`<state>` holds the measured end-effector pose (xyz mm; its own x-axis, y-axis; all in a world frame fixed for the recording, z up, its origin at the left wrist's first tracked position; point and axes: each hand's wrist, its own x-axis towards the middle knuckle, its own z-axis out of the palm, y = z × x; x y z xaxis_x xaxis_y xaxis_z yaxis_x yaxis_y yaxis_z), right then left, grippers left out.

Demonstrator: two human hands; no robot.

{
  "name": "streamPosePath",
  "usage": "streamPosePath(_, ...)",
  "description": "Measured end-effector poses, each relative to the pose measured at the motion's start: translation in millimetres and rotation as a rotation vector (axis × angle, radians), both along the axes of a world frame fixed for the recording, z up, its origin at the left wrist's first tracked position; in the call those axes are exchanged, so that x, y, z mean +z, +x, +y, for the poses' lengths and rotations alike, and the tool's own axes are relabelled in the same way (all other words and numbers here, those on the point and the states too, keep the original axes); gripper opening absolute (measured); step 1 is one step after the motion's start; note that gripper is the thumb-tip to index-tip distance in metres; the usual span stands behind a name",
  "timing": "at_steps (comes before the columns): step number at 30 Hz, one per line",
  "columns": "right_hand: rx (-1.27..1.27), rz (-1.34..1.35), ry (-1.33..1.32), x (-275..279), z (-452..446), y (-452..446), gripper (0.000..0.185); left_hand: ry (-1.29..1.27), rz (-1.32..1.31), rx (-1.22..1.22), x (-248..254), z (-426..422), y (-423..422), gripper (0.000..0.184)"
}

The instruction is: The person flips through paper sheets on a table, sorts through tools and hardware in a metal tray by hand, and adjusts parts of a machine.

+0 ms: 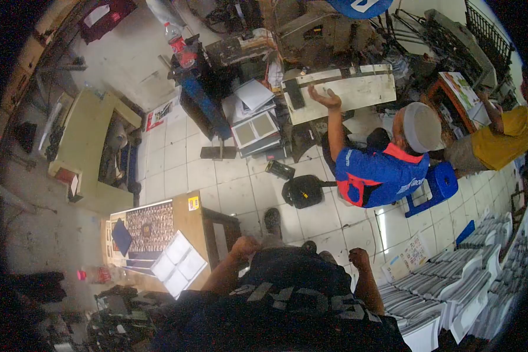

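Observation:
Beside the corner of a wooden desk [189, 234], my left hand [244, 247] hangs in front of my body with its fingers curled in and no object showing in it. My right hand [359, 259] is out at my right side over the tiled floor [311, 220], its fingers also curled and nothing seen in them. White papers [180, 264] lie on the desk near my left forearm. One of my feet [272, 222] shows on the floor ahead of my left hand.
A seated person in a blue and red shirt [381, 176] faces a pale table [369, 88] ahead. Another person in yellow [506, 139] is at the far right. A black bag [304, 191] lies on the floor. Paper stacks [413, 293] stand at right, a cream cabinet [85, 146] at left.

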<state>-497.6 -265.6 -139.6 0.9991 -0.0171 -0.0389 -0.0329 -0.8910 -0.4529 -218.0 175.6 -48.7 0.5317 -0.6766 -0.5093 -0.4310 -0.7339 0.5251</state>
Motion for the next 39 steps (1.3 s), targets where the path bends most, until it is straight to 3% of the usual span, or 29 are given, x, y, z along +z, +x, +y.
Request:
streamPosePath(2,-0.44,0.172,0.5,-33.2,1.1,-7.8,0.011,0.102,0.041,0.086,3.7,-4.7,-1.3,0.029)
streamPosePath(3,-0.44,0.171,0.5,-22.4,2.7,-5.1,0.011,0.109,0.084,0.226,17.0,-8.2,-3.5,0.032)
streamPosePath(4,-0.356,0.196,0.337,-6.4,4.0,-2.1,0.012,0.115,0.127,0.366,25.4,-10.6,-4.7,0.035)
streamPosePath(5,-0.272,0.219,0.174,3.2,4.9,0.3,0.013,0.114,0.126,0.366,22.1,-9.7,-4.4,0.035)
streamPosePath(8,-0.106,0.188,0.029,12.1,3.8,4.1,0.013,0.109,0.138,0.434,14.1,-8.3,-4.4,0.041)
streamPosePath(12,-0.131,0.233,-0.005,21.6,8.0,7.8,0.013,0.099,0.047,0.295,4.1,-10.1,-6.0,0.036)
streamPosePath(14,-0.298,0.196,0.308,5.1,6.6,0.4,0.014,0.057,-0.001,0.251,-11.5,-7.6,-5.6,0.034)
streamPosePath(17,-0.333,0.156,0.411,-16.0,2.5,-5.2,0.017,0.202,-0.009,0.162,-16.9,-6.1,-3.8,0.031)
streamPosePath(20,-0.257,0.133,0.224,11.2,6.3,2.2,0.018,0.136,-0.002,0.225,-10.5,-5.1,-5.5,0.029)
streamPosePath(23,-0.312,0.177,0.287,-17.1,3.1,-3.0,0.017,0.003,-0.025,0.224,-28.7,5.3,-6.9,0.029)
streamPosePath(25,-0.322,0.186,0.244,5.4,8.4,0.2,0.017,-0.212,0.033,0.327,-36.1,10.6,-8.7,0.028)
streamPosePath(27,-0.323,0.194,0.198,7.4,10.4,2.1,0.016,-0.132,0.095,0.358,-4.7,-0.5,-9.6,0.029)
streamPosePath(29,-0.337,0.296,0.354,-45.4,0.1,-8.4,0.015,-0.064,0.159,0.407,6.9,-6.6,-11.6,0.03)
streamPosePath(30,-0.682,0.351,0.836,10.2,13.4,3.5,0.013,-0.002,0.151,0.399,3.0,-5.8,-12.6,0.032)
streamPosePath(32,0.112,-0.081,-0.107,-22.1,-3.5,-5.5,0.012,0.053,0.143,0.411,-22.3,2.0,-13.0,0.034)
streamPosePath(33,-0.073,-0.068,0.31,-57.4,-3.1,-17.4,0.013,0.025,-0.012,0.244,-55.7,13.9,-13.8,0.039)
streamPosePath(34,-0.217,0.022,0.485,-60.3,-1.2,-18.8,0.014,0.001,-0.165,0.075,-74.6,20.1,-16.0,0.045)
streamPosePath(35,-0.379,0.087,0.658,-64.1,0.6,-20.7,0.015,-0.004,-0.164,0.096,-71.6,17.4,-18.6,0.045)
streamPosePath(37,-0.223,0.066,0.547,-85.5,-8.7,-25.6,0.018,0.026,0.172,0.367,-48.6,12.9,-24.4,0.058)
streamPosePath(39,-0.12,0.046,0.621,-83.3,-16.8,-25.5,0.019,-0.027,0.179,0.4,-21.5,5.1,-39.8,0.063)
